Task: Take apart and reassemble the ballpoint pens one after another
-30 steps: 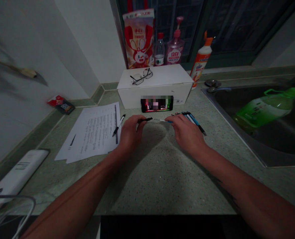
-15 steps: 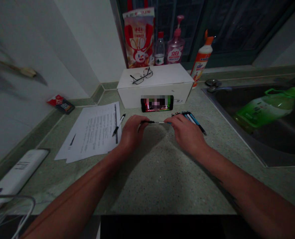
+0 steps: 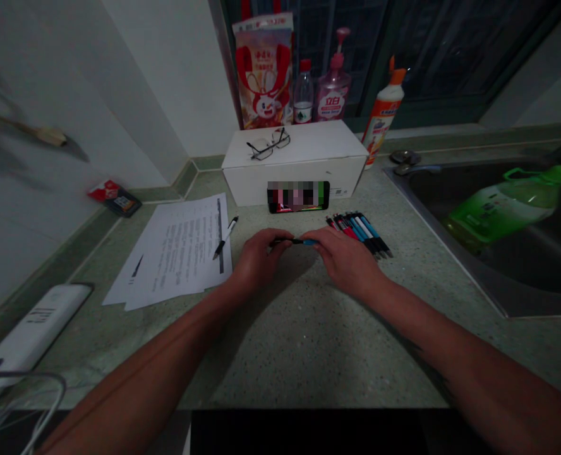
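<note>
- Fingers [image 3: 280, 234] of the left hand [image 3: 256, 256] and right hand [image 3: 349, 259] pinch a black-and-blue pen [image 3: 306, 241] from opposite ends, over the table [image 3: 304, 354].
- At three o'clock, past a row of pens [image 3: 371, 229], the sink [image 3: 458, 246] holds a tilted green bottle [image 3: 503, 205] (how full, I cannot tell).
- White box [image 3: 304, 169] at twelve o'clock, top down, contents hidden.
- Table surface spans the forearms' gap, reaching its front edge at six o'clock.

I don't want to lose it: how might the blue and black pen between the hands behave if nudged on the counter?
The blue and black pen would probably roll on the flat-looking counter, though its hidden ends leave any clip unseen. It is likely light, being so thin, and fairly stiff, since its visible part runs straight.
</note>
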`<state>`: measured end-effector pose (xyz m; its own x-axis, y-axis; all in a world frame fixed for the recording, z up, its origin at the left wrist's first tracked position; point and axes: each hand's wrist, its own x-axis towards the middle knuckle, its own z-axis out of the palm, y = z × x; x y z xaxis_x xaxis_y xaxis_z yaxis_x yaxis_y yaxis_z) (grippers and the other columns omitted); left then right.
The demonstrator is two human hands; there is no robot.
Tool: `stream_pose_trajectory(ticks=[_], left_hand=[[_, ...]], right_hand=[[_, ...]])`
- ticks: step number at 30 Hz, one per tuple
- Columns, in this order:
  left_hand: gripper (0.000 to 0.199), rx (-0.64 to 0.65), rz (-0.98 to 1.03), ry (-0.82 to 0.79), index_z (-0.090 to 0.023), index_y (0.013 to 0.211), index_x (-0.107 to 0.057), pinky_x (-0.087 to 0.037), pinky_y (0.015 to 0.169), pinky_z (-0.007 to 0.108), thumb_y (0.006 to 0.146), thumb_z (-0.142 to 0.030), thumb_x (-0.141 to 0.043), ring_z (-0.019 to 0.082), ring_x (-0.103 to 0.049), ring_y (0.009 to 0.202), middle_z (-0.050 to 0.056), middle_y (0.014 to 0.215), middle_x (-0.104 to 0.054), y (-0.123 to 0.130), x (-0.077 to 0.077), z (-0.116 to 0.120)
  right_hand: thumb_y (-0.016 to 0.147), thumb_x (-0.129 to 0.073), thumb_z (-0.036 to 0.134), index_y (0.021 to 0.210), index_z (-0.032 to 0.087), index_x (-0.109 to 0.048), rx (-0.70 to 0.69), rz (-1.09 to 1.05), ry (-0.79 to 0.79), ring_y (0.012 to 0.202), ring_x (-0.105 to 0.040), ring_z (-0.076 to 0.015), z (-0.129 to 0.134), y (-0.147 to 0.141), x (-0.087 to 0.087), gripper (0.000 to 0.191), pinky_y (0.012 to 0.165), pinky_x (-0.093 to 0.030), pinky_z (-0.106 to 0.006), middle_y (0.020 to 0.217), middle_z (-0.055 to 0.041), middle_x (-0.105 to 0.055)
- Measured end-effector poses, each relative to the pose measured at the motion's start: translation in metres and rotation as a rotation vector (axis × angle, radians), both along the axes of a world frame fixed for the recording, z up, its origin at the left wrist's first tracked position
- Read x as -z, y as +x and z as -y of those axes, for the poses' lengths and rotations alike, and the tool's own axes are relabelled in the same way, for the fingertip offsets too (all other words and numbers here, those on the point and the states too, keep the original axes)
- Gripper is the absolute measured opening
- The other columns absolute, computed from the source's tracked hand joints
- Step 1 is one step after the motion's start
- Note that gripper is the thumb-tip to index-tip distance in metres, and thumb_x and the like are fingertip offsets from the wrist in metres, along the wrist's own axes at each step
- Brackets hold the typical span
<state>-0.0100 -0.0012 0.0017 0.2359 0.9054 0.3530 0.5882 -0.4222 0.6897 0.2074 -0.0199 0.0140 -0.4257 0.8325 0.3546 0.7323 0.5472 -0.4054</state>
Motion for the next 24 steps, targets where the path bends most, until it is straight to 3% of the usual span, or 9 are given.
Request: stream_pose_trajectory(ticks=[6,12,17,24], left_hand=[[0.01,0.002,0.007,0.058,-0.024,0.098,-0.073,-0.06,0.088,0.043,0.092,-0.018,-0.068,0.023,-0.071,0.092,0.007,0.1,-0.078,-0.002,0.0,-0.001],[0.008,0.041,0.055,-0.091,-0.023,0.096,-0.073,-0.061,0.08,0.039,0.096,-0.023,-0.064,0.021,-0.073,0.08,0.004,0.085,-0.078,0.002,-0.004,0.003],[0.008,0.051,0.033,-0.003,-0.025,0.087,-0.074,-0.061,0.083,0.039,0.092,-0.021,-0.069,0.02,-0.072,0.085,0.003,0.09,-0.078,0.001,0.003,0.002],[0.005,0.056,0.063,-0.041,-0.024,0.091,-0.072,-0.061,0.081,0.04,0.089,-0.021,-0.074,0.02,-0.072,0.083,0.004,0.091,-0.078,0.001,0.002,0.002]], right_hand=[[0.102,-0.042,0.013,0.129,0.023,-0.066,-0.001,0.011,-0.038,0.112,-0.07,-0.026,0.0,-0.002,0.001,0.037,0.093,-0.054,-0.041,0.121,-0.0093,-0.074],[0.102,-0.043,0.012,0.129,0.026,-0.066,-0.028,0.005,-0.058,0.115,-0.07,-0.0244,0.0,-0.002,0.003,0.038,0.096,-0.054,-0.041,0.124,-0.0076,-0.074],[0.1,-0.043,0.01,0.128,0.024,-0.067,-0.004,-0.018,-0.07,0.114,-0.07,-0.0248,0.0,-0.002,0.006,0.039,0.097,-0.055,-0.042,0.124,-0.0086,-0.075],[0.101,-0.044,0.012,0.132,0.022,-0.067,-0.04,-0.009,-0.11,0.117,-0.071,-0.0258,-0.001,-0.003,0.004,0.039,0.1,-0.055,-0.044,0.128,-0.0103,-0.075]])
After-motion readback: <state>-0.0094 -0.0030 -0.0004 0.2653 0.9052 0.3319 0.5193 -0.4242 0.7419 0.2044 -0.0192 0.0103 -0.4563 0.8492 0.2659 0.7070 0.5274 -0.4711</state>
